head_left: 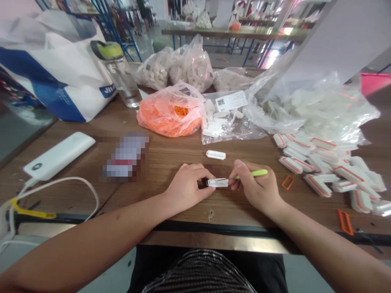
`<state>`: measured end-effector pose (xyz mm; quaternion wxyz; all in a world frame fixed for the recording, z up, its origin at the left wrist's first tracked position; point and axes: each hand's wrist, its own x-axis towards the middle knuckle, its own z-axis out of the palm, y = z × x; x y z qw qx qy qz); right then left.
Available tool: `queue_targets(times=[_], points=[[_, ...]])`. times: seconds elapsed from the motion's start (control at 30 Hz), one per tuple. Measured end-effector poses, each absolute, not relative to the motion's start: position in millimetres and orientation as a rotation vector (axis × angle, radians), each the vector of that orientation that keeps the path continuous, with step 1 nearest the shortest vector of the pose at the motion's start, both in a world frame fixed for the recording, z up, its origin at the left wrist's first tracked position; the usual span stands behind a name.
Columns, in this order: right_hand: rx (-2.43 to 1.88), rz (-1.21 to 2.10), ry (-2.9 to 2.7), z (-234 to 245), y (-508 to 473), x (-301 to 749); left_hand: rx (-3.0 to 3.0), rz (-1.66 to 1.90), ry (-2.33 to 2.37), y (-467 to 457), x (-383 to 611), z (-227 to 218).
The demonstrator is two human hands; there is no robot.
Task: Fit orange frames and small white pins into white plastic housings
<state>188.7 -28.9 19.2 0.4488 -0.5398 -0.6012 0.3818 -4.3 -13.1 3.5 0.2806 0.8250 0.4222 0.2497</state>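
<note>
My left hand [189, 185] grips a small white plastic part [217, 182] at its left end, on the wooden table [171, 203]. My right hand [255, 186] holds a thin tool with a lime-green handle [255, 173], its tip reaching the same part. A second white part [215, 154] lies just beyond my hands. To the right is a heap of white parts with orange inlays [324, 167]. A loose orange rectangular frame [287, 182] lies near my right hand, and another [345, 222] lies by the table's front edge.
Plastic bags of orange pieces [169, 116] and white parts [227, 118] lie beyond the hands, with more bags behind. A white power bank [59, 156] with a cable, a pixelated object [124, 156], a water bottle [117, 73] and a large tote bag [51, 69] stand to the left.
</note>
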Motion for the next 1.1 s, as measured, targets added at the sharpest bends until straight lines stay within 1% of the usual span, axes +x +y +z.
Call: queue_targets(times=[0.3, 0.57, 1.1], points=[[-1.308, 0.862, -1.592, 17.9, -29.5, 190.4, 2.192, 0.672, 1.124, -13.5, -3.6, 3.3], [-1.325, 0.866, -1.473, 19.5, -29.1, 193.7, 2.203, 0.659, 1.13, -13.4, -4.2, 4.7], [-1.345, 0.905, -1.515, 17.5, -28.8, 191.1, 2.207, 0.673, 1.125, -13.1, -4.5, 2.7]])
